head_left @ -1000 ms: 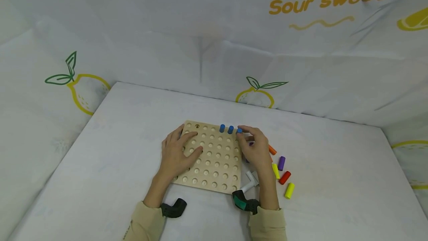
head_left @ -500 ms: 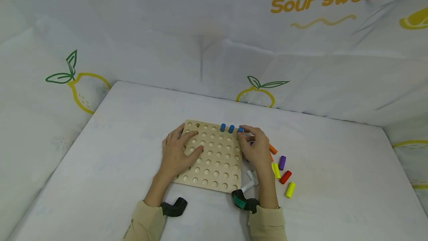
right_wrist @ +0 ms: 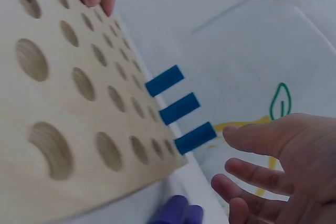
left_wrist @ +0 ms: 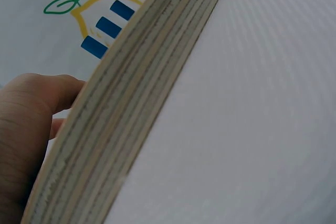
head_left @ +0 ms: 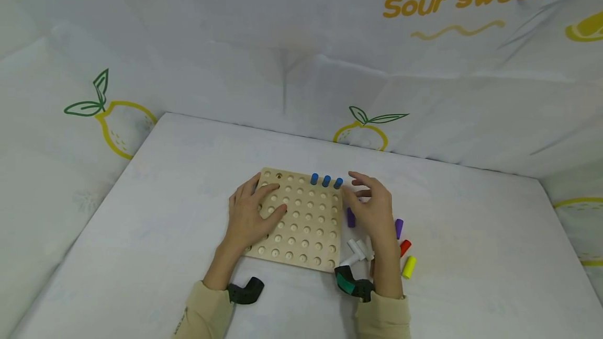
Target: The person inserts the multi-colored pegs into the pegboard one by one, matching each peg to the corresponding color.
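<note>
The left hand [head_left: 249, 216] is laid on the left side of the board [head_left: 299, 235], fingers spread. The right hand [head_left: 374, 208] is held beside the board's far right corner, thumb and fingers parted and set apart from the nearest peg. Three blue pegs [head_left: 326, 181] are seated side by side along the far edge, up to that corner. The board is placed flat on the counter [head_left: 471, 250]. To its right, purple pegs [head_left: 351, 218], white pegs [head_left: 361, 250], a red peg [head_left: 405, 247] and a yellow peg [head_left: 409, 268] are scattered, some partly hidden by the right forearm [head_left: 387, 271]
</note>
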Demonstrator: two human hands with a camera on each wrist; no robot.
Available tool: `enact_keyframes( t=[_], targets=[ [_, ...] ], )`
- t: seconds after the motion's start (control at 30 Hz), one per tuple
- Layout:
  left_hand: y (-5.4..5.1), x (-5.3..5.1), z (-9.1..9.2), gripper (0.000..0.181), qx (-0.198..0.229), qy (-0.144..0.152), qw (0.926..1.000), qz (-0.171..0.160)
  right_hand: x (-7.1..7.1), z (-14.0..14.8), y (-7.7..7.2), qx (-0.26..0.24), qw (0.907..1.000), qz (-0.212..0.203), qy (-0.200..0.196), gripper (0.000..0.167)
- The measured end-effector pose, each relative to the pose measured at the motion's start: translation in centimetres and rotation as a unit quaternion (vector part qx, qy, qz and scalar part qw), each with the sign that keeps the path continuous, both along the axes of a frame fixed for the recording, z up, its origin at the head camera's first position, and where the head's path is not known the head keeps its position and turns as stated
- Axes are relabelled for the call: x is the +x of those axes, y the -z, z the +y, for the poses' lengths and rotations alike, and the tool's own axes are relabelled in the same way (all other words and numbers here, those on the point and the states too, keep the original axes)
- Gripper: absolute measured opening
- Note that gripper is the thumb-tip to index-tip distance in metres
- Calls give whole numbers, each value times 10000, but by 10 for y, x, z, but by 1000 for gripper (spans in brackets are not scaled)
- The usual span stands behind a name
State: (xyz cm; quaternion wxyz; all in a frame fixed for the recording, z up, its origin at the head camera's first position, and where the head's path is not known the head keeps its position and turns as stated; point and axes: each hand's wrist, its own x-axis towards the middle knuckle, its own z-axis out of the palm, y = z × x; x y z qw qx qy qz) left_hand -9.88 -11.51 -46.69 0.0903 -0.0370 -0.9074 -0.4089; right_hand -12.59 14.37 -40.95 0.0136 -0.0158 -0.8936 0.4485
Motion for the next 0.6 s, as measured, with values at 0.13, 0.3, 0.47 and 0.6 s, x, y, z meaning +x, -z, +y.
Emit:
enact_keyframes(
  t=[0.13, 0.3, 0.47, 0.6],
  targets=[
    [0, 0, 0, 49, -21, -2, 10000, -6, 3, 8, -8, 245, 9995, -117, 148, 35],
    [1, -1, 0, 49, -39, -12, 10000, -10, 7, 16, -17, 546, 9954, -780, 106, 29],
    [0, 0, 0, 50, 1, 9, 9999, -126, 8, 21, -18, 695, 9913, -1113, -141, 29],
    [-2, 0, 0, 50, 28, 30, 9998, -206, 9, 23, -17, 707, 9898, -1207, -265, 26]
  ],
)
